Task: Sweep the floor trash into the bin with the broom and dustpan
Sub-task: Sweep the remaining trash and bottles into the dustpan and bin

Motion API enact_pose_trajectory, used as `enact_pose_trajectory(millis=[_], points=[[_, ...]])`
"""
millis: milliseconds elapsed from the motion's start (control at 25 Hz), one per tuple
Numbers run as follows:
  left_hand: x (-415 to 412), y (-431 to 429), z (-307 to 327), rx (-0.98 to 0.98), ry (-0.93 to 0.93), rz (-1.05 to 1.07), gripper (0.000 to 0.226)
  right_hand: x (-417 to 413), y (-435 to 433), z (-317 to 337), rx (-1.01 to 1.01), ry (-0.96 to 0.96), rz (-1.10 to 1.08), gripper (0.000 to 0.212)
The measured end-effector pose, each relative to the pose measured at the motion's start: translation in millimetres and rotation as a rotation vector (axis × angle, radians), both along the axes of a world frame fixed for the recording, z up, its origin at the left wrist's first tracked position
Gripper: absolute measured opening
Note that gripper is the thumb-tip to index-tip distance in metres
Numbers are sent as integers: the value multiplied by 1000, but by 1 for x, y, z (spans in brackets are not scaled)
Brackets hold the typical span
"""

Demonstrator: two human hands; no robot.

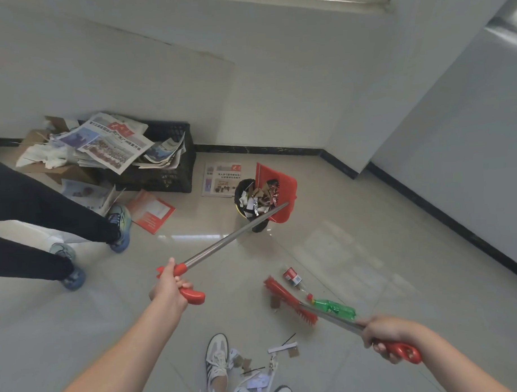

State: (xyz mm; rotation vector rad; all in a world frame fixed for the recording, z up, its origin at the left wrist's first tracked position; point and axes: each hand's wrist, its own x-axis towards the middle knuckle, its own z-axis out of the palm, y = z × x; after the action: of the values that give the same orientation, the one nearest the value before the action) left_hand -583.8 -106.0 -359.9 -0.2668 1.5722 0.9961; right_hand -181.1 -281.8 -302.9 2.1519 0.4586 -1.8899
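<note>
Paper scraps (257, 371) are noted at the feet, unswept. The right hand (382, 336) is clamped on the broom (290, 301), parked beside bottles. The left hand (169, 284) is clamped on the dustpan (277, 192), tipped over the bin (245, 196) for emptying.

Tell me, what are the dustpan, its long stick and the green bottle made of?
Dustpan: probably plastic, bright red and smooth. Its stick: looks like metal, grey and shiny, with a red grip held by the left hand. Green bottle: likely thin see-through plastic.
</note>
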Motion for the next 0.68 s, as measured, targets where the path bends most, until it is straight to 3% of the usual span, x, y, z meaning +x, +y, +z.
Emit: enact_pose_trajectory(millis=[120,400,520,680], points=[[-1,-28,-15,-42,-12,17,35,4,-7,-1,-4,-7,21,68],[23,-66,-40,-55,-274,159,31,12,-27,-9,-54,-53,100,64],[36,-70,-40,-54,-399,129,39,14,-33,-7,-86,-58,101,63],[51,-59,-28,-38,-421,131,42,12,-31,-3,-82,-70,108,62]])
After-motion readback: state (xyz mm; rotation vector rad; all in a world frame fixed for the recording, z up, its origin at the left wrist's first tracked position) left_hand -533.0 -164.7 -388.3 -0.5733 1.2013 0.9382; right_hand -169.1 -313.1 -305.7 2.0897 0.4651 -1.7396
